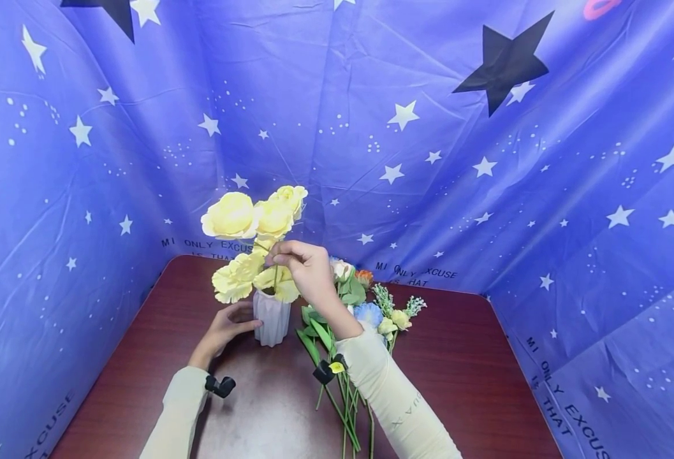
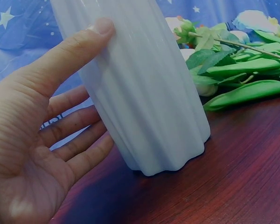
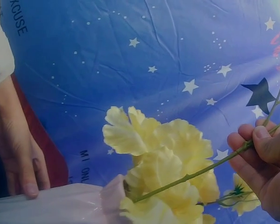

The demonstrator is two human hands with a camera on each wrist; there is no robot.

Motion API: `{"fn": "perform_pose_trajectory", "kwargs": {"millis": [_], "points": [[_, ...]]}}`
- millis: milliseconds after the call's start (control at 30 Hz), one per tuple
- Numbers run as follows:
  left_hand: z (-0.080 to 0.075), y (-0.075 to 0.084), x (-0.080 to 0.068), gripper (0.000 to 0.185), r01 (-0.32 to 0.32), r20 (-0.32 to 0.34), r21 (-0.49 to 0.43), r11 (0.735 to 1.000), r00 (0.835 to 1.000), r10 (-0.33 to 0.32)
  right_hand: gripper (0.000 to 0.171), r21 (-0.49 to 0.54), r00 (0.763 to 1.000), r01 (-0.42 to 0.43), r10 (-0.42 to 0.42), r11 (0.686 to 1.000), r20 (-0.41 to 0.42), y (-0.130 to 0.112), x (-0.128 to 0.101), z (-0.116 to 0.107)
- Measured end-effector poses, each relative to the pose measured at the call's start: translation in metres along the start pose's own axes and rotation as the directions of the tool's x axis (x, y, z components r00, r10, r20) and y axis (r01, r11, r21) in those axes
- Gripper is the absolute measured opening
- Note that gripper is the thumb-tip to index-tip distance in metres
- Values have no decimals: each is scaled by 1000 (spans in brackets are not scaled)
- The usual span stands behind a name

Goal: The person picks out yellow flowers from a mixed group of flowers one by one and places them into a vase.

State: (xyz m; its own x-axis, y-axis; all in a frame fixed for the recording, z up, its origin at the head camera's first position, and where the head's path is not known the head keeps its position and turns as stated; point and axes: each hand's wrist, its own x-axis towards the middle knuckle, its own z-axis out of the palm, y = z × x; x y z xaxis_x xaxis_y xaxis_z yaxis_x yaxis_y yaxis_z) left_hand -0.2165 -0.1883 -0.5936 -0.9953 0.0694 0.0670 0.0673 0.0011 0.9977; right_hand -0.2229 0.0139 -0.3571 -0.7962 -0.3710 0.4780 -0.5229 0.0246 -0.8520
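Sleeves in pale cream fill the near edge of the head view, and from them both hands reach in over the dark red surface.

Right-hand fingers are curled together and pinch a thin green stem; that stem runs down into the mouth of the white vase. The right hand hovers just above the vase's rim, among the yellow flowers already standing in it. Left-hand fingers lie nearly straight, spread behind the vase wall, with the thumb pressed flat on its front; the left hand steadies the vase rather than wrapping it tightly.

That vase is ribbed, glossy and upright, standing on the surface toward its far left part, near the back edge. Its blooms are pale yellow with ruffled petals, two high and two low by the rim, though the wrist view is too dim to count them surely.

Just right of the vase lies a loose bunch of flowers, stems pointing toward the near edge. Open surface lies to the right and in front. Blue starred cloth closes in the left, back and right sides.
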Motion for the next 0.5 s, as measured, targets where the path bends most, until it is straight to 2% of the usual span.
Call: {"fn": "perform_pose_trajectory", "kwargs": {"millis": [267, 500], "points": [[1, -1, 0, 56, 12, -12, 7, 1000, 1000, -11, 15, -58, 999, -28, 27, 998, -17, 11, -5, 7], [0, 1, 0, 57, 36, -15, 12, 999, 999, -36, 12, -62, 998, -54, 52, 997, -42, 20, -10, 11]]}}
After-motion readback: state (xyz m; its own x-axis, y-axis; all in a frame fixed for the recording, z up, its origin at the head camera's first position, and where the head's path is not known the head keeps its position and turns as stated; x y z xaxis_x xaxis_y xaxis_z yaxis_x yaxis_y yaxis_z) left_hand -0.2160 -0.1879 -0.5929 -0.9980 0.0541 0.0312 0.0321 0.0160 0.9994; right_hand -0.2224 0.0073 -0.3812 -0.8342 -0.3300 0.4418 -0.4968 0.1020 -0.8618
